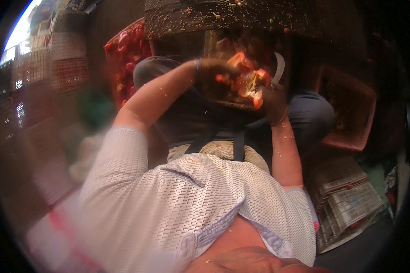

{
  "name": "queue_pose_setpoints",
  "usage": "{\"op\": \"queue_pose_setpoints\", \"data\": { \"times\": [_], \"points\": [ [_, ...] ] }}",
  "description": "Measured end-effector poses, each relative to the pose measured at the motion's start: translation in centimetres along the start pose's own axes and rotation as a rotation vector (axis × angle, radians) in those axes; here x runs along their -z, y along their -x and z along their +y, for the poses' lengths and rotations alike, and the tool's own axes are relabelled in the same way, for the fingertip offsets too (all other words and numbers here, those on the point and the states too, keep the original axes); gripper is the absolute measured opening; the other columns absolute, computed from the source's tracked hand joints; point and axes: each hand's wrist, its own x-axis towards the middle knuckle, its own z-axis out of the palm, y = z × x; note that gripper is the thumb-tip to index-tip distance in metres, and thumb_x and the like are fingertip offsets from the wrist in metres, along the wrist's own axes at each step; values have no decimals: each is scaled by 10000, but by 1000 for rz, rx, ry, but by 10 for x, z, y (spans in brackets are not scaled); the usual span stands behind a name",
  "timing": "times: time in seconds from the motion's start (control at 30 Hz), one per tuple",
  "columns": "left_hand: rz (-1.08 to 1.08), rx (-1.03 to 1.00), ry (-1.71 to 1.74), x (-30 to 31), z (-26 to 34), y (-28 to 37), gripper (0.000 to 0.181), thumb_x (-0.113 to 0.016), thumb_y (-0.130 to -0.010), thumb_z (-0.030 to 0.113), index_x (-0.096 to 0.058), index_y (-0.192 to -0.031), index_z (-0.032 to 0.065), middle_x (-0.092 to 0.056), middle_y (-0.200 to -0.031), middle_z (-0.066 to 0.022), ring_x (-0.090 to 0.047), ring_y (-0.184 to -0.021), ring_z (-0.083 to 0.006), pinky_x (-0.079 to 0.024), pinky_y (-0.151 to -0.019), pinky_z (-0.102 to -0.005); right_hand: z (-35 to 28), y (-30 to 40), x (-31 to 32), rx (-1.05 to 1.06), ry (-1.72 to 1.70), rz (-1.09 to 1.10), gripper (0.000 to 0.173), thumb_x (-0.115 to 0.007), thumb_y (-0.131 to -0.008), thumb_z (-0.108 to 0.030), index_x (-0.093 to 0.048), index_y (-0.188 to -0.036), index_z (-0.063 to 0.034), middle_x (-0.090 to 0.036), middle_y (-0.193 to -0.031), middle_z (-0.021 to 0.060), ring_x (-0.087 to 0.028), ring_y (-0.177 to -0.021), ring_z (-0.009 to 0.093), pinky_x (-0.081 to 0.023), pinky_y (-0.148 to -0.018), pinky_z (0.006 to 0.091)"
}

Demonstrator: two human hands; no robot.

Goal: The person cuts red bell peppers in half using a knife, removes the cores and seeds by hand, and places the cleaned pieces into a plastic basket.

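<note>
My left hand, dark and blurred, is closed around opened red pepper pieces in front of my lap. A small knife with a curved blade is in my right hand, its tip pointing away from me. Between the two hands is a torn-open red pepper with its pale inside and seeds showing. Both hands are over a container between my knees, whose contents are dark and hard to make out. Pale seeds stick to my forearms.
A crate of red peppers stands beyond my left knee. Seeds and scraps litter a dark surface ahead. By my right knee is a reddish crate, its inside dark. Stacked crates line the far left; a slatted crate lies lower right.
</note>
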Motion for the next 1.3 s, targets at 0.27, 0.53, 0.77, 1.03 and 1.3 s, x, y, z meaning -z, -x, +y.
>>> {"op": "queue_pose_setpoints", "data": {
  "times": [0.27, 0.53, 0.77, 1.03, 1.3],
  "points": [
    [230, -549, -1351, -18, 31, 13, 529, -899, -649, 240, -703, -1134, 160, -709, -1060, -123, -716, -954, -331, -589, -787, -413, -4, 9, 16, 659, 1063, -165, 203, -761, -859, -156, -720, -1008, -24, -753, -1013, 136, -736, -959, 313, -588, -849, 422],
    [1093, -375, -593, 9, 3, 20, 327, -795, -803, 268, -705, -1090, 141, -742, -938, -83, -738, -812, -283, -575, -695, -393, -29, -2, -10, 264, 264, -64, 288, -598, -1003, -194, -626, -1236, -26, -703, -1160, 97, -673, -1104, 260, -530, -999, 408],
    [410, -184, 647, -28, -11, 57, 332, -886, -740, 345, -740, -958, 143, -701, -721, -32, -667, -647, -148, -529, -567, -321, -48, 30, 14, 529, 1004, 40, 283, -687, -919, -327, -696, -1091, -102, -709, -1060, 86, -710, -971, 284, -591, -839, 398],
    [596, -366, 456, -53, 21, 91, 471, -849, -832, 398, -714, -1160, 89, -741, -1030, -98, -721, -949, -203, -587, -833, -345, -108, 10, -83, 223, 885, 10, 350, -673, -1008, -286, -696, -1171, 23, -737, -1080, 116, -697, -904, 224, -561, -769, 361],
    [1143, -914, 566, 61, -42, 206, 348, -740, -943, 253, -661, -1227, 69, -725, -1102, -84, -725, -985, -237, -603, -807, -363, -189, 6, -208, 102, 346, -165, 324, -622, -1034, -145, -646, -1331, -19, -679, -1281, 30, -620, -997, 120, -520, -826, 276]
  ]
}}
